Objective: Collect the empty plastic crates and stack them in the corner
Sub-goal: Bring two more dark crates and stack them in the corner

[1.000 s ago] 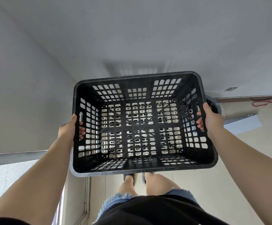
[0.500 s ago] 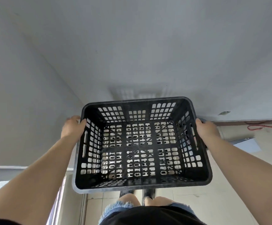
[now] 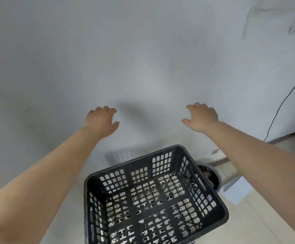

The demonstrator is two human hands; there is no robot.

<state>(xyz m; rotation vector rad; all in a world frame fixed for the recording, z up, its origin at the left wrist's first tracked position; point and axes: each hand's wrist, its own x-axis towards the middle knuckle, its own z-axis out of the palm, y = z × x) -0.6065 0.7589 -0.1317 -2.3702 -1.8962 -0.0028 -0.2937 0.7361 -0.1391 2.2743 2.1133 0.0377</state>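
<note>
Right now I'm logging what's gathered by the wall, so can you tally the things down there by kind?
Black plastic crate: 1 in view; whether more sit nested beneath it cannot be told
Grey round container behind the crate: 1
White flat sheet on the floor: 1
Black cable down the wall: 1
Total: 4

The near end of the black crate (image 3: 153, 199) runs off the bottom edge. Its right wall hides part of a grey pot (image 3: 211, 175). Upper right, something pale is blurred beyond telling.
</note>
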